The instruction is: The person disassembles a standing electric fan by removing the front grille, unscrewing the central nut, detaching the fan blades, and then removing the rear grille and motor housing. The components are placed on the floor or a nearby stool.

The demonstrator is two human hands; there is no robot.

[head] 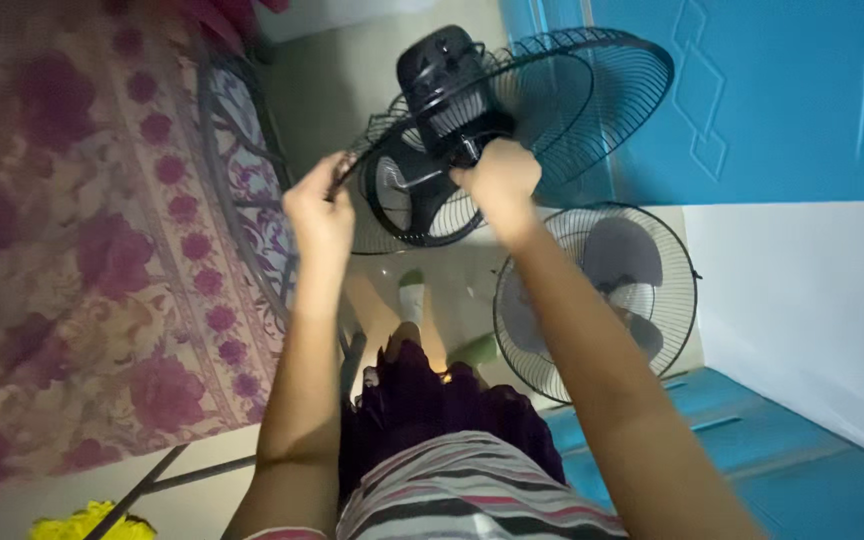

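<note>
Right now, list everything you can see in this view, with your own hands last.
fan head with wire guard: one, black, held up at top centre
second fan: one, dark guard, pale blades, on the floor at right
floral fabric: one, pink and maroon, left
door: one, blue, upper right
yellow thing: one, bottom left corner, kind unclear
left hand: on the guard's rim
right hand: gripping behind the motor housing
</note>
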